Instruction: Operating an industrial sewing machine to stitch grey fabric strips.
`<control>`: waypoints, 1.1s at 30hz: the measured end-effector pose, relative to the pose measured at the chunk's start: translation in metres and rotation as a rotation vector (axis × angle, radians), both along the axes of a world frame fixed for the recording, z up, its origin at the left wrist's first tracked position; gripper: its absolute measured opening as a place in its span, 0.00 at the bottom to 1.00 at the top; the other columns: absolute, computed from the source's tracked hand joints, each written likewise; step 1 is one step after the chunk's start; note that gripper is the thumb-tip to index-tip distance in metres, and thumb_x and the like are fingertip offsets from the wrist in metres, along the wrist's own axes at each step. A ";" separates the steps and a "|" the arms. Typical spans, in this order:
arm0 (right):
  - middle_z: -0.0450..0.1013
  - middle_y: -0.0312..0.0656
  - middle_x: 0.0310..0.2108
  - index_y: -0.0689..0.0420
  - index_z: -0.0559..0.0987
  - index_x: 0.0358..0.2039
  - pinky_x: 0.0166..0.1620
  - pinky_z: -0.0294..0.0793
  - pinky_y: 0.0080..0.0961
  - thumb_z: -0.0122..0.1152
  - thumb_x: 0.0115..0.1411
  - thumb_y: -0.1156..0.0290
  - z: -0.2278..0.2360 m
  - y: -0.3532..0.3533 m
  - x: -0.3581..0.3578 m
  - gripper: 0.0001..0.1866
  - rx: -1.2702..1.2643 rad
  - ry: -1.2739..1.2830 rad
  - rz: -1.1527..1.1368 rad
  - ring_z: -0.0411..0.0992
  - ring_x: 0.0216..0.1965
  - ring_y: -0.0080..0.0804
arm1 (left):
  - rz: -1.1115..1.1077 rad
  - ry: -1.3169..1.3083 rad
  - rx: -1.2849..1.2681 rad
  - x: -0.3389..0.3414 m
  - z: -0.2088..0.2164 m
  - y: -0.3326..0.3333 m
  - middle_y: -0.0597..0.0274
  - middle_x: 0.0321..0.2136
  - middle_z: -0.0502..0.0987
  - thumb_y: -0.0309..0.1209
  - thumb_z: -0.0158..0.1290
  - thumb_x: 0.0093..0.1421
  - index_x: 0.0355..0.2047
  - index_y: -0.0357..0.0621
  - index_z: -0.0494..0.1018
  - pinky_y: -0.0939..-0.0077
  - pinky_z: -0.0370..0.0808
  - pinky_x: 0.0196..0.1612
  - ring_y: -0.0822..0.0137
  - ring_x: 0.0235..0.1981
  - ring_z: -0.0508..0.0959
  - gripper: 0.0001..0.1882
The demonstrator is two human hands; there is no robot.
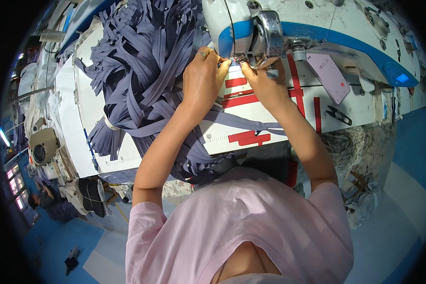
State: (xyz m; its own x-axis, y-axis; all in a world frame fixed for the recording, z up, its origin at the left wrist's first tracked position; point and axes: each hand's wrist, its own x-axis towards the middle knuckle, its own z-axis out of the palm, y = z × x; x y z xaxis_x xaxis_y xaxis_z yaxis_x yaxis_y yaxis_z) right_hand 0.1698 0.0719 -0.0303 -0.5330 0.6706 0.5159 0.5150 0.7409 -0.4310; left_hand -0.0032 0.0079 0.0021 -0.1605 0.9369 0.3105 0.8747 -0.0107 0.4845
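Observation:
Both hands are at the needle area of a white and blue sewing machine (312,35). My left hand (201,80), with a ring on one finger, is closed in a pinch just left of the presser foot. From the other side my right hand (266,85) pinches close to the foot, its fingertips partly hidden by the machine head. A small bluish-white edge shows between the fingertips, too small to name. Left of my left hand lies a big heap of grey-purple zippers (146,61). One zipper strip (243,122) stretches below both hands toward my right forearm.
Red tape strips (241,101) mark the white table. A pinkish phone (327,78) and black thread snips (339,115) lie on the right. A pale tie (110,124) binds one zipper bundle. Bunched fabric (359,146) sits below the table's right edge.

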 end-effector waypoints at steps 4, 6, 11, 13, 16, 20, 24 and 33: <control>0.76 0.53 0.35 0.65 0.76 0.41 0.44 0.77 0.44 0.67 0.55 0.76 -0.007 0.003 0.002 0.14 0.088 0.071 0.012 0.74 0.39 0.53 | 0.009 0.006 -0.007 0.002 -0.001 0.002 0.50 0.35 0.76 0.30 0.64 0.57 0.31 0.34 0.74 0.58 0.76 0.30 0.48 0.28 0.80 0.12; 0.76 0.53 0.35 0.65 0.76 0.41 0.44 0.77 0.44 0.67 0.55 0.76 -0.008 0.005 0.001 0.14 0.126 0.045 0.008 0.74 0.39 0.53 | 0.010 0.002 0.000 0.000 -0.004 0.003 0.51 0.35 0.76 0.29 0.65 0.57 0.30 0.34 0.74 0.58 0.76 0.30 0.49 0.28 0.80 0.12; 0.72 0.41 0.46 0.44 0.80 0.50 0.49 0.74 0.42 0.65 0.61 0.68 -0.032 0.005 0.010 0.16 0.246 -0.279 -0.087 0.72 0.47 0.43 | -0.020 -0.051 0.041 -0.005 -0.012 0.007 0.54 0.34 0.76 0.29 0.66 0.55 0.30 0.33 0.75 0.62 0.75 0.29 0.53 0.26 0.79 0.12; 0.71 0.43 0.50 0.43 0.78 0.53 0.53 0.73 0.41 0.64 0.62 0.70 -0.029 0.004 0.005 0.18 -0.088 0.000 -0.019 0.70 0.50 0.41 | -0.008 -0.102 -0.022 -0.008 -0.012 0.007 0.54 0.33 0.77 0.28 0.66 0.54 0.30 0.32 0.76 0.64 0.75 0.28 0.56 0.25 0.78 0.12; 0.69 0.44 0.56 0.47 0.72 0.60 0.58 0.72 0.38 0.61 0.65 0.70 -0.001 0.007 -0.002 0.22 -0.343 -0.272 -0.053 0.68 0.56 0.38 | -0.022 -0.103 -0.063 -0.013 -0.012 0.005 0.54 0.33 0.77 0.28 0.66 0.54 0.32 0.34 0.77 0.63 0.75 0.29 0.57 0.26 0.79 0.11; 0.77 0.55 0.39 0.60 0.81 0.38 0.50 0.73 0.47 0.68 0.56 0.68 -0.060 0.032 0.003 0.12 -0.277 0.076 0.016 0.72 0.45 0.56 | -0.060 -0.144 -0.047 -0.005 -0.010 0.012 0.54 0.34 0.77 0.28 0.65 0.54 0.34 0.35 0.78 0.62 0.75 0.30 0.56 0.27 0.79 0.10; 0.66 0.43 0.60 0.60 0.57 0.67 0.62 0.68 0.28 0.48 0.75 0.57 -0.028 0.027 -0.008 0.29 -0.077 -0.658 -0.008 0.63 0.62 0.31 | -0.036 -0.077 -0.002 -0.016 -0.020 0.011 0.54 0.35 0.77 0.28 0.64 0.55 0.33 0.36 0.77 0.60 0.76 0.31 0.52 0.28 0.80 0.10; 0.65 0.44 0.60 0.59 0.61 0.65 0.65 0.64 0.30 0.42 0.77 0.56 -0.047 0.025 0.007 0.25 -0.264 -0.430 -0.066 0.61 0.61 0.33 | -0.088 0.021 0.007 -0.005 -0.021 0.013 0.52 0.37 0.76 0.28 0.65 0.54 0.33 0.35 0.74 0.57 0.75 0.32 0.47 0.30 0.80 0.12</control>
State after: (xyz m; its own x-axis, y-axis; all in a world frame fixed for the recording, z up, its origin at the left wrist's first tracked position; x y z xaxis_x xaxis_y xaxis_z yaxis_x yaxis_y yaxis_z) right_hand 0.1765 0.0970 -0.0772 -0.6122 0.7879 0.0675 0.7288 0.5953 -0.3384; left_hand -0.0084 0.0209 -0.0185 -0.0709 0.9450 0.3194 0.8800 -0.0915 0.4660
